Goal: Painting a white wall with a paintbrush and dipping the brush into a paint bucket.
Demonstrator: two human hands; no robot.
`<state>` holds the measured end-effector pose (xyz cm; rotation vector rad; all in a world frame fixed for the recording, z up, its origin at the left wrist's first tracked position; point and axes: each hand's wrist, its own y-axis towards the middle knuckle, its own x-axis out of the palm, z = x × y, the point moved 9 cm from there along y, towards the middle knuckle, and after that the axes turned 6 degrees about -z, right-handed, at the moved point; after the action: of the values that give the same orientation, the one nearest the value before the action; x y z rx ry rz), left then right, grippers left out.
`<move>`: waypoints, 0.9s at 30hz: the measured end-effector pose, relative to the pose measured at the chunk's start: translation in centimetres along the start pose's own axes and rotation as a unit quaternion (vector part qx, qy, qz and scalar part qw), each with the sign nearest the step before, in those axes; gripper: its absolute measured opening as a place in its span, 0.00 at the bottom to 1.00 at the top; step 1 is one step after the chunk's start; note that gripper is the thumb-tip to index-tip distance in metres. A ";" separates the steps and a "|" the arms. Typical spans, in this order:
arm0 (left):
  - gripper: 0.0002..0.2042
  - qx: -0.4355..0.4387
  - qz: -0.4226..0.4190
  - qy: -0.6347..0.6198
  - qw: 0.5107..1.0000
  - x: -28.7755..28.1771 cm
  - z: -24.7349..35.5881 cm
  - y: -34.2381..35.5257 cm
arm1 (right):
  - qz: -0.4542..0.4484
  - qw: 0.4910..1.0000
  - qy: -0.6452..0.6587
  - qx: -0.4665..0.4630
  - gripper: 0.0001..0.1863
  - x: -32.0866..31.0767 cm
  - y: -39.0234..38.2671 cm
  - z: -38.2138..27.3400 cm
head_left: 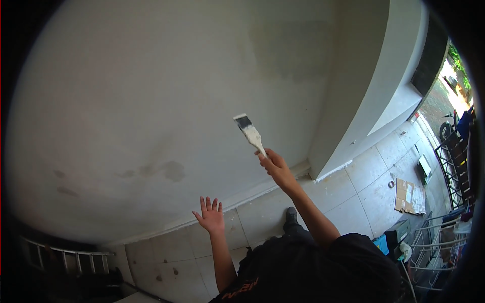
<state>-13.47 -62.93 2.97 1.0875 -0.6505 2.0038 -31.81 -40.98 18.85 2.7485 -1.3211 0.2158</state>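
Note:
A flat paintbrush (250,132) with dark bristles, a pale tip and a paint-smeared white handle points up and to the left. My right hand (273,164) is wrapped round the lower end of its handle. The bristles are in front of the white wall (126,101); whether they touch it I cannot tell. Lower and to the left, my left hand (211,217) is raised with its fingers spread and nothing in it. Damp-looking grey patches (174,170) mark the lower wall, and a larger greenish-grey patch (298,50) shows higher up.
A white pillar (374,91) juts out on the right. On the tiled floor (328,202) lie a cardboard piece (410,197), a tape roll (391,185) and a tray-like item (424,168). A wire rack (434,247) stands lower right, a ladder (65,255) lower left.

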 end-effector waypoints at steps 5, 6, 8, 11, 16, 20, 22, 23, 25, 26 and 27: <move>0.29 0.022 0.068 -0.006 0.997 -2.5 -1.9 1.1 | -0.029 0.991 -0.067 -0.113 0.19 -3.4 5.3 -6.2; 0.30 0.004 0.102 -0.014 0.995 -3.2 -3.0 1.2 | -0.032 0.991 -0.061 -0.118 0.19 -3.6 6.1 -6.5; 0.31 -0.013 0.134 -0.023 0.991 -3.5 -4.9 1.4 | -0.062 0.992 0.007 -0.113 0.20 -3.9 7.6 -6.6; 0.31 -0.024 0.122 -0.012 0.992 -2.3 -6.4 2.1 | -0.056 0.993 0.044 -0.089 0.21 -4.2 9.1 -7.1; 0.31 -0.033 0.131 -0.004 0.991 -2.6 -6.6 3.5 | -0.032 0.988 0.009 -0.151 0.21 -3.0 11.8 -10.8; 0.31 -0.035 0.151 -0.003 0.988 -3.1 -5.8 5.4 | 0.039 0.975 -0.022 -0.217 0.20 -3.5 14.0 -13.7; 0.29 -0.029 0.111 0.004 0.993 -2.7 -5.0 6.7 | 0.059 0.975 -0.033 -0.211 0.20 -4.0 15.4 -13.7; 0.29 -0.032 0.111 0.004 0.993 -2.9 -4.8 7.0 | 0.077 0.975 -0.043 -0.206 0.21 -4.4 15.7 -13.4; 0.29 -0.024 0.109 -0.007 0.994 -3.1 -4.3 7.6 | 0.112 0.972 -0.072 -0.194 0.21 -5.4 16.2 -10.7; 0.29 -0.028 0.107 -0.007 0.994 -3.4 -4.1 7.8 | 0.144 0.968 -0.099 -0.181 0.21 -6.2 16.3 -8.9; 0.28 -0.023 0.098 -0.020 0.995 -3.8 -3.8 7.9 | 0.147 0.967 -0.100 -0.183 0.21 -6.4 15.9 -6.8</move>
<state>-20.25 -66.22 -2.83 1.0747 -0.8494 2.1261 -48.79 -44.99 24.73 2.3082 -1.6264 -0.2708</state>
